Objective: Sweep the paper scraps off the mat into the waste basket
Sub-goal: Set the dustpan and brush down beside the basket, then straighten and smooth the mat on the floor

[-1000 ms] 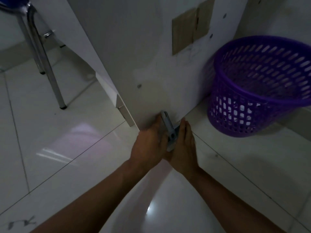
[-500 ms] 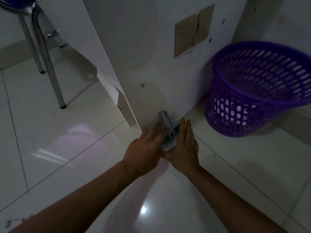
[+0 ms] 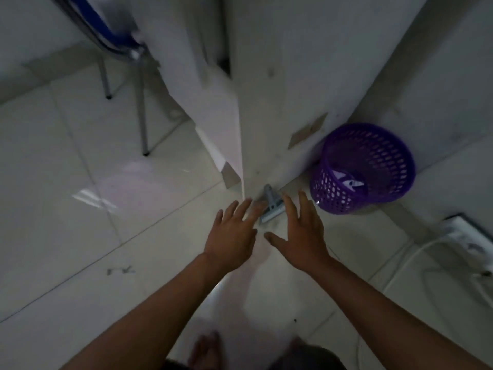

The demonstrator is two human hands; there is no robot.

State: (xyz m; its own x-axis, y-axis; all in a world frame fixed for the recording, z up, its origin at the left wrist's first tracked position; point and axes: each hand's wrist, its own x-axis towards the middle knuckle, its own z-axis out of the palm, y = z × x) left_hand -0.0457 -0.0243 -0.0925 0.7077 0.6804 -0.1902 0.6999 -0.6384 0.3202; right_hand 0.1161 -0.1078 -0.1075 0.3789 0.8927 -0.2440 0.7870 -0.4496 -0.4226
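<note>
A small grey-blue brush (image 3: 270,202) leans against the foot of a white desk panel (image 3: 280,102) on the tiled floor. My left hand (image 3: 234,233) hovers just left of the brush with fingers spread, holding nothing. My right hand (image 3: 300,231) is spread the same way just right of the brush, also free. The purple plastic waste basket (image 3: 378,180) stands on the floor right of the panel, with white paper scraps (image 3: 349,180) inside it. No mat shows in this view.
A metal-legged chair with a blue seat (image 3: 120,46) stands at the upper left. A white power strip with cables (image 3: 469,239) lies on the floor at the right edge. A wall rises behind the basket. My feet (image 3: 205,351) show at the bottom.
Both hands have let go of the brush and drawn back from it with fingers spread. The view has risen and pulled away, so the basket's inside and the power strip now show.
</note>
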